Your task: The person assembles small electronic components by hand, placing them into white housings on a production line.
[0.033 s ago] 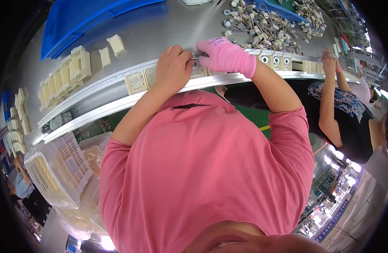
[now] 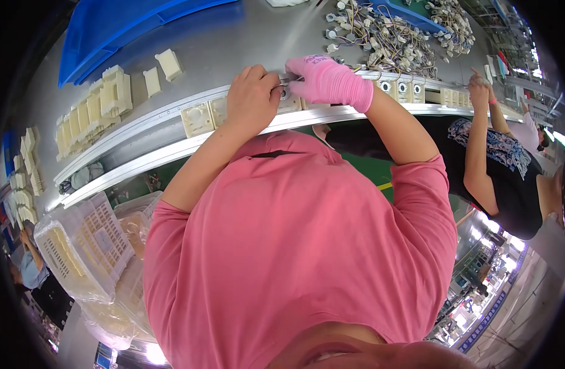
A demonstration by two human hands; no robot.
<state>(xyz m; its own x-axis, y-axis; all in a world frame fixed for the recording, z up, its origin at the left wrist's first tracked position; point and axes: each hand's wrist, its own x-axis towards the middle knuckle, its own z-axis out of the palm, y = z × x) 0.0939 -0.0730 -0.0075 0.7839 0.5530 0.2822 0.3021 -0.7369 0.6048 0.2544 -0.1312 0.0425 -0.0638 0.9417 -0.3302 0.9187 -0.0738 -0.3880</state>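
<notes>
My bare left hand (image 2: 253,98) and my right hand (image 2: 330,81), in a pink knit glove, meet over a rail at the table's near edge. Between them lies a cream plastic housing (image 2: 288,104) with a round, dark-centred part (image 2: 285,94) in it, mostly covered by my fingers. The left thumb and forefinger pinch a thin dark wire (image 2: 283,85) above that part. My gloved fingers are closed close to the wire; what they grip is hidden. Next to my left wrist an open square housing (image 2: 197,120) sits in the rail.
Cream housings (image 2: 89,117) stand in a row at left, with two loose ones (image 2: 168,65) nearby. A blue tray (image 2: 110,37) lies behind them. Wired connectors (image 2: 393,46) are heaped at far right. Fitted housings (image 2: 403,92) continue along the rail toward a co-worker (image 2: 516,184). White crates (image 2: 86,246) stand lower left.
</notes>
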